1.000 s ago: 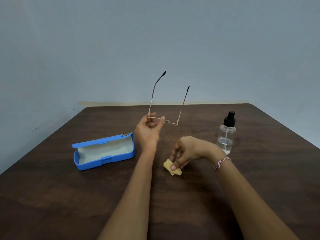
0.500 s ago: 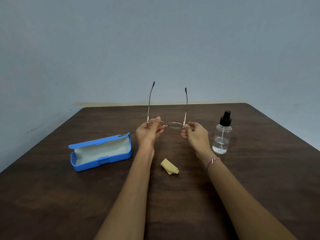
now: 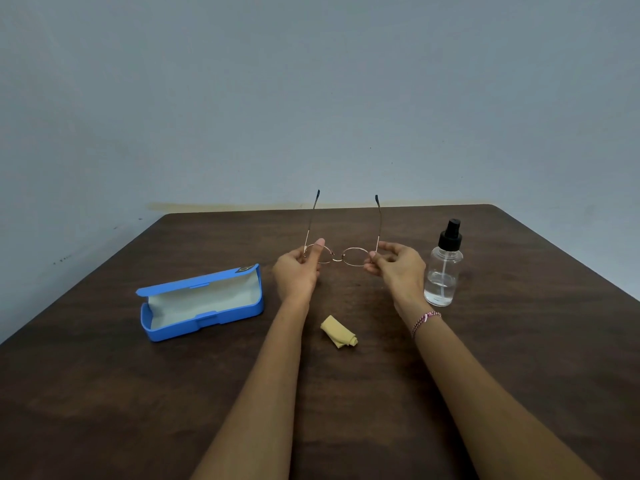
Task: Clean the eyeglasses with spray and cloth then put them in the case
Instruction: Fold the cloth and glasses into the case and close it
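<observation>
Eyeglasses point(image 3: 355, 257) were held above the wooden table point(image 3: 519, 341), temples open and pointing away, with the left hand point(image 3: 296, 271) pinching one lens rim between thumb and curled fingers and the right hand point(image 3: 398, 268) pinching the opposite hinge. The crumpled yellow cloth point(image 3: 338, 331) lay loose between the forearms and the spray bottle point(image 3: 444, 268) stood beside the right hand, so wiping seemed finished, though unsurely. Folding the temples and laying the glasses in the open blue case point(image 3: 201, 303) remained.

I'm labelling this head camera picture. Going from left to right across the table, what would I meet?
case → left hand → glasses → right hand → spray bottle. The cloth lies nearer the camera, in line with the glasses, so it is left out.
</observation>
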